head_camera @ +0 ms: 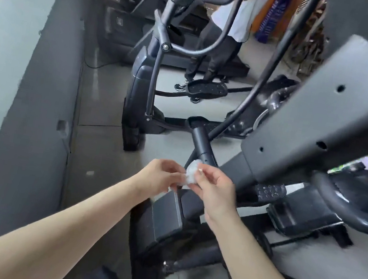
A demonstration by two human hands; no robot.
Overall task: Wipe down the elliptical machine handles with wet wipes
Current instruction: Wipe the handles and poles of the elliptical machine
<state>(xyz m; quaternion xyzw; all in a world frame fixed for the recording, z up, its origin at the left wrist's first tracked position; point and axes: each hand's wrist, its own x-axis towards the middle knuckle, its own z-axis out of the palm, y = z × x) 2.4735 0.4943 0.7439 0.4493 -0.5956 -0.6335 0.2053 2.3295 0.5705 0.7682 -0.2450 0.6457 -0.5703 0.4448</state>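
We pinch the crumpled wet wipe [191, 172] between left hand [161, 176] and right hand [215, 186], its lower edge hidden behind our fingers [207, 171].

Open floor [101, 147] at left, handle post [201, 144] ahead, console housing [329, 110] and curved handlebar [346, 210] crowding right.

Soft daylight seemingly from upper left, glare patches there; edges bend, near console [324, 109] blurred

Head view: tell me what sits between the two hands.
In the head view, a crumpled white wet wipe sits between the left hand and the right hand; both pinch it.
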